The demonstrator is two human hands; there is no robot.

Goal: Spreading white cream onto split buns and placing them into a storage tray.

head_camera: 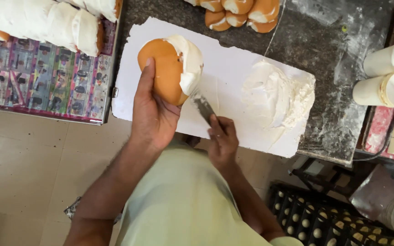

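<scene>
My left hand (pixel 151 114) grips a round orange-brown bun (pixel 165 68) from below, over a white board (pixel 233 68). Thick white cream (pixel 188 61) covers the bun's right side. My right hand (pixel 222 141) holds a metal knife (pixel 202 105) whose blade touches the cream at the bun's lower right edge. A heap of white cream (pixel 277 95) lies on the board's right part.
Cream-filled buns (pixel 235 13) lie at the top on the dark stone counter (pixel 324 50). A tray of cream-covered buns (pixel 46 23) sits on colourful printed paper at the left. White cups (pixel 388 73) lie at the right. A black crate (pixel 324 218) stands below.
</scene>
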